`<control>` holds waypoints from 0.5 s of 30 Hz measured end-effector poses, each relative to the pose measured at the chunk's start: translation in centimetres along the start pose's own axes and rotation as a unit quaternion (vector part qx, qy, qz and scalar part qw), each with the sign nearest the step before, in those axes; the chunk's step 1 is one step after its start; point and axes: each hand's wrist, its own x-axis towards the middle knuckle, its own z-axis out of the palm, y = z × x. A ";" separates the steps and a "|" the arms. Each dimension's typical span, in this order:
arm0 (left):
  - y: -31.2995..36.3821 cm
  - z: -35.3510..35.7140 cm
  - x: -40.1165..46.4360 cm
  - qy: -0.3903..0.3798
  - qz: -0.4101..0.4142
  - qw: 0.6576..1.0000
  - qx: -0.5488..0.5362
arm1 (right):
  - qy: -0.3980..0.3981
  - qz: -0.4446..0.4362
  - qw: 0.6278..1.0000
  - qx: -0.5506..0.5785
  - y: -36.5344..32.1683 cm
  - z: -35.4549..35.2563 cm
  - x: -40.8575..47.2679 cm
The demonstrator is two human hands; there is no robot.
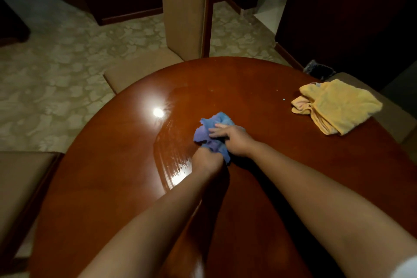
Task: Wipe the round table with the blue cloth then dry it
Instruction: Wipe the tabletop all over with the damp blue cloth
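Round table [259, 198], blue cloth [211, 128], yellow cloth [338, 106].

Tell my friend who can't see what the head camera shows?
Both hands, left hand and right hand, bunch a blue cloth on a shiny wet round table. A yellow cloth lies folded at the right.
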 end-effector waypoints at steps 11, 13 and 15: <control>-1.3 2.7 -5.0 -0.151 -0.026 0.988 -0.020 | 0.002 0.063 0.998 0.025 -1.4 0.6 -8.2; -1.8 3.2 -5.4 -0.161 -0.021 0.986 -0.023 | 0.008 0.059 0.998 0.000 -1.1 0.9 -9.1; -2.1 3.3 -6.0 -0.169 -0.013 0.985 -0.011 | 0.030 0.071 0.997 -0.010 -1.0 1.2 -9.9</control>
